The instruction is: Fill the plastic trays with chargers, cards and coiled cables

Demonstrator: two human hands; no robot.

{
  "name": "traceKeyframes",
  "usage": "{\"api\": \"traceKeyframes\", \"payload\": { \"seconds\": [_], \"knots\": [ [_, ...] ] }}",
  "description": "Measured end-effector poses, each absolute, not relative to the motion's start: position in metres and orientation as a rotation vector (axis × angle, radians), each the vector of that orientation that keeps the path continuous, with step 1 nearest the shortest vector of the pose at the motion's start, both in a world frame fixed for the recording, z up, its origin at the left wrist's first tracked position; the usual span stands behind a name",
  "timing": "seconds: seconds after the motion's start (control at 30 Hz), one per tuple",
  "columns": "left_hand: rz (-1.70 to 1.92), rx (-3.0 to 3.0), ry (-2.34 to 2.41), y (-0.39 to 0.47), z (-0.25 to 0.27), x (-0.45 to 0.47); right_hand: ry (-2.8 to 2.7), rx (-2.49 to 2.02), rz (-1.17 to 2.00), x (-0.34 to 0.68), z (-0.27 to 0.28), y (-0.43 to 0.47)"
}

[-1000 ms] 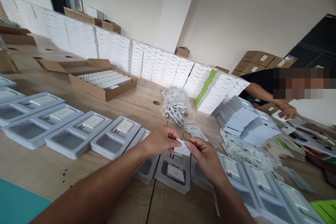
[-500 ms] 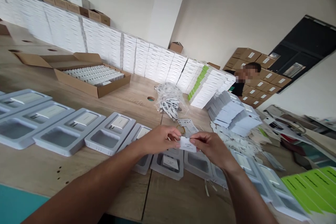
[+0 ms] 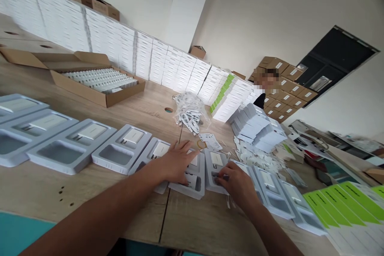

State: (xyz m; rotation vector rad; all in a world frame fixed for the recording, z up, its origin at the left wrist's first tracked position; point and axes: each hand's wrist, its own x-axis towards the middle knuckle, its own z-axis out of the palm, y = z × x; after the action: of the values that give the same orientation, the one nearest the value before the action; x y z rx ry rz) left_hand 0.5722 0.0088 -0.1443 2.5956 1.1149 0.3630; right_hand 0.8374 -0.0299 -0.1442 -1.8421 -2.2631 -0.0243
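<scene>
My left hand is open, fingers spread, over a grey-white moulded tray. Its thumb is close to a small white printed piece in that tray's lower compartment. My right hand reaches into the lower compartment of the neighbouring tray. Those fingers are pinched together, and whatever they hold is hidden. A white plug charger sits in the upper compartment of this second tray. Further trays in the row carry chargers too, such as the charger to the left.
Bagged white cables lie behind the trays, near a printed sheet. An open carton of chargers stands left. Stacked white boxes line the back. Green-and-white boxes are at right. A person is behind the stacks.
My hands have parted and lowered into two trays. The small white printed piece they held together is no longer visible between them. The view has shifted slightly.
</scene>
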Motion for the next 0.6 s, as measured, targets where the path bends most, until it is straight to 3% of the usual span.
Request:
{"api": "traceKeyframes", "payload": {
  "seconds": [0.17,0.3,0.6],
  "knots": [
    [0.335,2.573,1.061,0.007,-0.137,0.569,-2.275,-1.758,0.274,0.846,-0.122,-0.012],
    [0.382,2.53,0.987,0.008,-0.132,0.566,-2.172,-1.831,0.215,0.853,-0.105,0.042],
    [0.498,2.474,0.886,0.011,-0.129,0.562,-1.934,-2.129,0.298,0.866,-0.142,0.146]
  ]
}}
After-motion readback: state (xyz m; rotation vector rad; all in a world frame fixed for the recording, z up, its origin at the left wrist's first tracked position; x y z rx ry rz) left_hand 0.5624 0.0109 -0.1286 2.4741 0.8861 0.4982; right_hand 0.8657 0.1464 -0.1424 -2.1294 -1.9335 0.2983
